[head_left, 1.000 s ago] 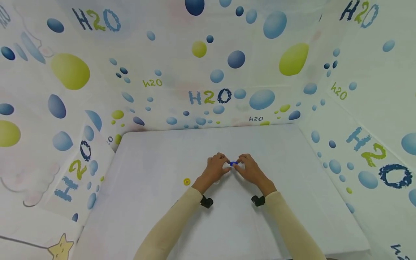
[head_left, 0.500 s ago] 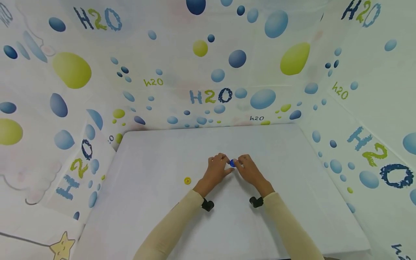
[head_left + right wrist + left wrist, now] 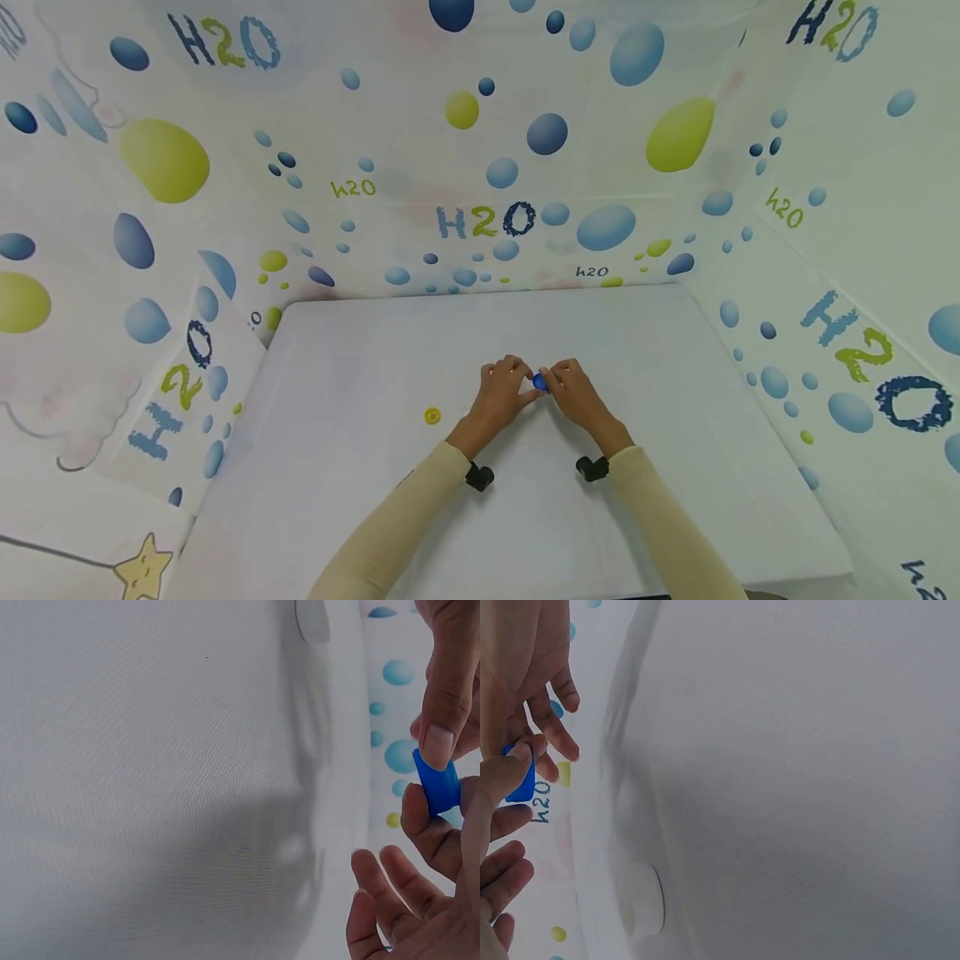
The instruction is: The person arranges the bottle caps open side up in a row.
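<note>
A small round blue piece (image 3: 540, 382), cap-like in shape, is held up between both hands above the white table. My left hand (image 3: 498, 392) pinches it from the left, with the thumb pressed on its edge in both wrist views. From the other side my right hand (image 3: 576, 393) grips it between thumb and index finger. In the right wrist view the blue piece (image 3: 438, 782) appears as a short curved band, and the other right fingers spread loosely below. The left wrist view shows the blue piece (image 3: 521, 776) partly hidden by fingers.
A yellow round button-like piece (image 3: 432, 415) lies on the table (image 3: 360, 500), left of the left hand. A white round piece (image 3: 646, 900) rests on the table near the left wrist, hidden in the head view. Patterned fabric walls (image 3: 390, 150) enclose the table.
The blue piece has turned from a flat, edge-on look to showing its round face, shifting slightly right. The white piece, partly visible beside the left wrist before, is now hidden in the head view.
</note>
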`<state>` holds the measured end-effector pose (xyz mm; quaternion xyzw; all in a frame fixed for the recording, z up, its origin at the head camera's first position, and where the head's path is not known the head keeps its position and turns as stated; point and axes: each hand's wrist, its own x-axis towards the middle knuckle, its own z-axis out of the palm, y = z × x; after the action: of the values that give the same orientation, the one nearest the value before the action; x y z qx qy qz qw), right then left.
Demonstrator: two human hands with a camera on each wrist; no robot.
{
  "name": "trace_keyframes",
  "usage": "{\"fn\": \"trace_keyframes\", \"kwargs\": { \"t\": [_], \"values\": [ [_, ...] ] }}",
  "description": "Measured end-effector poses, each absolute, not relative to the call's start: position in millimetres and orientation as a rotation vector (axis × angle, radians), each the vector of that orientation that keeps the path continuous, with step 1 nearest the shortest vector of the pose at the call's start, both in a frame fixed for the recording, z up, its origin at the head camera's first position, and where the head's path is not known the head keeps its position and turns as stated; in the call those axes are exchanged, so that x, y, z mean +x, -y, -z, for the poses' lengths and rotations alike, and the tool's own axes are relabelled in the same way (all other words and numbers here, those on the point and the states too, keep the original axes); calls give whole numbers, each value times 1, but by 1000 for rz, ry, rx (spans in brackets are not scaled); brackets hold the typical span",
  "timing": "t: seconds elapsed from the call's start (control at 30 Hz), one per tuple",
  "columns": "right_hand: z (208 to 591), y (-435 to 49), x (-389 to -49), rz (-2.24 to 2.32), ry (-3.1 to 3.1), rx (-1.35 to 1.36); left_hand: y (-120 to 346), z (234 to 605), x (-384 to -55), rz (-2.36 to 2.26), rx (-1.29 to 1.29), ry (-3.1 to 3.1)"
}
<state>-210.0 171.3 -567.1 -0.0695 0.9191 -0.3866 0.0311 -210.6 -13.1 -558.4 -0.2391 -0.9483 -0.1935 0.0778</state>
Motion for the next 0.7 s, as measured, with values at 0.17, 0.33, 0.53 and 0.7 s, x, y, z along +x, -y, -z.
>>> {"fn": "trace_keyframes", "kwargs": {
  "t": [0.17,0.33,0.53,0.7],
  "values": [
    [568,-172,-210,1221,-2799,-213,15,562,-210,590,-747,2839],
    [571,-172,-209,1215,-2788,-232,18,566,-208,643,-779,2829],
    [572,-172,-206,1211,-2783,-228,22,566,-205,638,-815,2823],
    [577,-173,-204,1193,-2820,-271,24,564,-203,664,-829,2857]
  ]
}}
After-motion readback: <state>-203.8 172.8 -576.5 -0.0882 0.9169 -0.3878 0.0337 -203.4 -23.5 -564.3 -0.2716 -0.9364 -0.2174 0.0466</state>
